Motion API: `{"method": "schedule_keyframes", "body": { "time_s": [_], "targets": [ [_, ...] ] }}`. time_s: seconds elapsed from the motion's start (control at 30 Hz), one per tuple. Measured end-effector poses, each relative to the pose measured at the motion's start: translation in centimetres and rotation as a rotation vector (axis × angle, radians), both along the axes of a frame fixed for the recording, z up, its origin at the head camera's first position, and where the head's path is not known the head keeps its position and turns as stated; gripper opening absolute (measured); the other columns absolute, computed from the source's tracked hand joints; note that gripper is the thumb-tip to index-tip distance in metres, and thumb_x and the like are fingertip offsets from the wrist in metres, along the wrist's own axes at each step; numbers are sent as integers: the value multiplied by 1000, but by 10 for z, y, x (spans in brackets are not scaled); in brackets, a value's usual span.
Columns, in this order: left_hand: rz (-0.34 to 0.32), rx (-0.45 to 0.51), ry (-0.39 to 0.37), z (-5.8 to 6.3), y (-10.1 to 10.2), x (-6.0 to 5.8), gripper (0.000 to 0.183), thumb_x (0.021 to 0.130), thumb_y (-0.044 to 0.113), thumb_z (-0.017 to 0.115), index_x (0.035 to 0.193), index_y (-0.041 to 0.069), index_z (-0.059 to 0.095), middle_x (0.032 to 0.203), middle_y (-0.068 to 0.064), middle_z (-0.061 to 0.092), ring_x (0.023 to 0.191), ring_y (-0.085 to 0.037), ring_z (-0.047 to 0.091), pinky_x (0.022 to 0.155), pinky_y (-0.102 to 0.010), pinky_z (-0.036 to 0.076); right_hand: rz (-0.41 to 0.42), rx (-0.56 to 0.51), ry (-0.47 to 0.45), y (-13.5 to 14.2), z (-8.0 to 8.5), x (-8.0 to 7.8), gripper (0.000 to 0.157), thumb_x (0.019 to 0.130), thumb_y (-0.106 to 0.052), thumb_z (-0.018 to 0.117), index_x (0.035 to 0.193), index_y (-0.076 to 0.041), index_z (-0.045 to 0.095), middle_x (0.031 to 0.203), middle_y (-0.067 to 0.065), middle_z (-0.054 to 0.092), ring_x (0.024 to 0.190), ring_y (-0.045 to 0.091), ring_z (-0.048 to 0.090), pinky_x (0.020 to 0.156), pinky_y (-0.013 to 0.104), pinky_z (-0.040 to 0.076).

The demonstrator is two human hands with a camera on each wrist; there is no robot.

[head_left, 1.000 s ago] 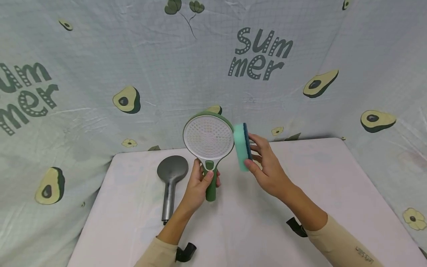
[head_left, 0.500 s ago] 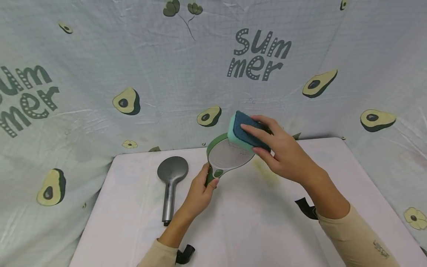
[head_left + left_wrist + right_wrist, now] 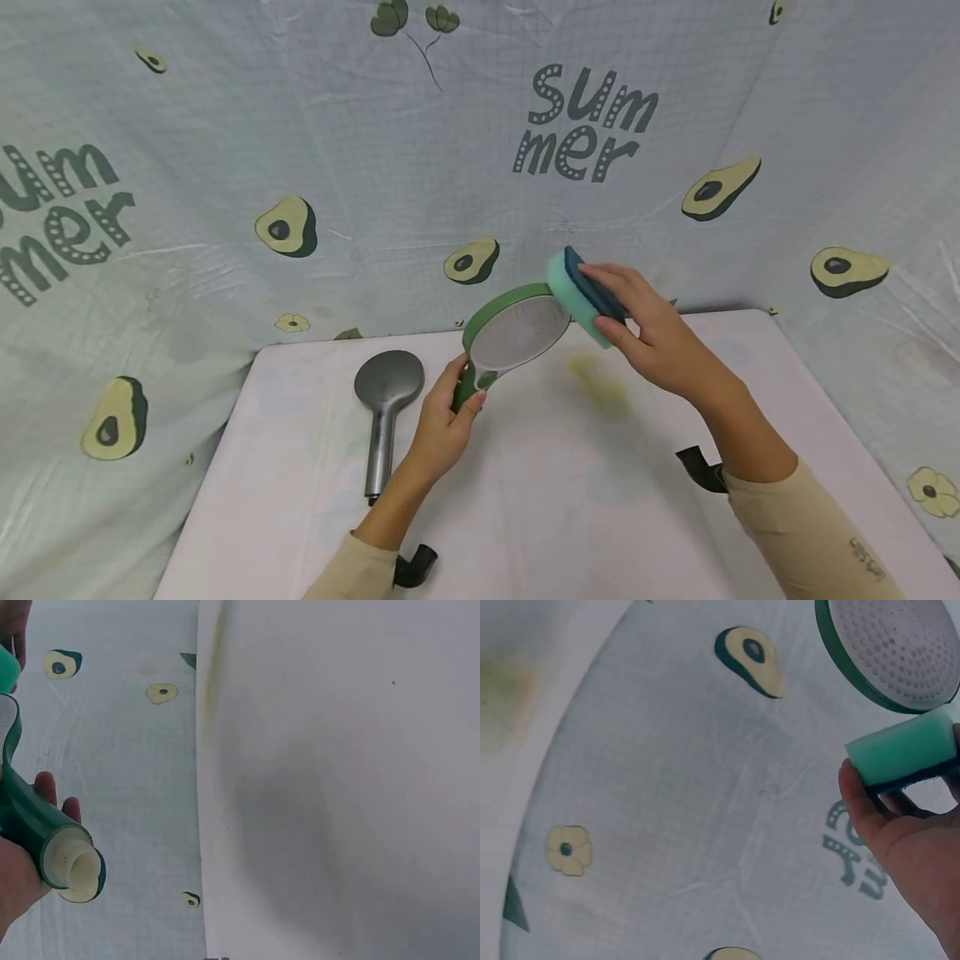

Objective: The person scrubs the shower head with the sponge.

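Note:
My left hand (image 3: 442, 425) grips the green handle of a shower head (image 3: 519, 332), its white nozzle face tilted up and to the right above the table. The handle's hollow, pale end shows in the left wrist view, with fingers wrapped round the green handle (image 3: 37, 817). My right hand (image 3: 663, 337) pinches a sponge (image 3: 581, 296), teal foam on one side and a dark blue scouring layer on the other. The foam side lies right at the shower head's far right rim. In the right wrist view the sponge (image 3: 904, 750) sits just below the nozzle face (image 3: 900, 649).
A grey shower head (image 3: 388, 382) lies on the pale table (image 3: 525, 500) left of my left forearm. Behind the table hangs a cloth (image 3: 375, 167) printed with avocados and lettering. Black straps (image 3: 701, 469) stick out at my wrists.
The green shower head has turned from upright to tilted rightward. The sponge went from its right side onto its face, then back out to the right rim. The grey shower head stayed put.

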State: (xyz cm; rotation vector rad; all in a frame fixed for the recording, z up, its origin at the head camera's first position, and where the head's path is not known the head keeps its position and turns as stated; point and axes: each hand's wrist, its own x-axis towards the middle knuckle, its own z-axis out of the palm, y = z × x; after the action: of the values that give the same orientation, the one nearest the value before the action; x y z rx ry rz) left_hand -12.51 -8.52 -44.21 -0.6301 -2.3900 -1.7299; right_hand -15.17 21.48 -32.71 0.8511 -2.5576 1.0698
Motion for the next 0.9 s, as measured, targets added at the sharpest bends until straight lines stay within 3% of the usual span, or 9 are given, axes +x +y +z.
{"method": "schedule_keyframes", "body": {
  "time_s": [0.13,0.23,0.37,0.43,0.57,0.7,0.8,0.9],
  "targets": [
    [2,-15,-5,1,-2,-1,50,104,6,60,151,1,45,127,-19,63,92,-23,69,81,-30,60,37,-8,-34,7,-3,-5,60,104,-7,59,159,-21,40,157,7,43,134,22,46,102,17,42],
    [47,-75,20,0,-2,-1,52,101,5,65,150,2,49,119,-16,65,90,-20,66,78,-29,59,59,56,3,7,1,-5,60,103,-9,62,158,-23,43,158,8,41,139,26,45,107,30,44],
    [122,-173,86,2,0,0,55,95,6,73,147,11,57,105,-11,65,84,-16,56,69,-27,50,84,226,176,-5,9,1,61,98,-12,71,154,-25,50,158,15,41,140,36,46,105,55,48],
    [144,-198,108,3,1,0,56,93,5,75,146,14,59,101,-10,64,81,-16,53,66,-26,47,87,309,290,-16,11,6,62,95,-13,75,151,-26,53,157,19,42,138,40,48,106,58,48],
    [181,-230,103,7,6,1,56,90,5,79,143,10,62,100,-11,65,80,-15,53,65,-25,46,46,470,480,-41,8,15,63,90,-13,81,147,-28,58,153,21,46,131,43,53,106,58,50],
    [203,-256,55,13,11,0,52,90,5,80,139,3,63,102,-13,66,80,-16,55,64,-23,49,2,609,610,-61,-8,24,64,86,-13,85,145,-28,61,152,18,49,129,41,53,105,55,52],
    [208,-267,7,16,14,0,49,89,3,79,135,-3,64,103,-15,66,81,-16,57,64,-22,52,-13,689,678,-68,-23,29,66,84,-18,88,144,-27,62,151,16,50,130,39,53,104,51,52],
    [212,-279,-20,17,16,-1,48,88,0,79,133,-4,65,102,-15,65,82,-17,58,65,-23,53,-20,713,680,-66,-30,30,70,81,-20,90,144,-26,61,151,17,50,130,39,52,104,50,52]
  ]
}}
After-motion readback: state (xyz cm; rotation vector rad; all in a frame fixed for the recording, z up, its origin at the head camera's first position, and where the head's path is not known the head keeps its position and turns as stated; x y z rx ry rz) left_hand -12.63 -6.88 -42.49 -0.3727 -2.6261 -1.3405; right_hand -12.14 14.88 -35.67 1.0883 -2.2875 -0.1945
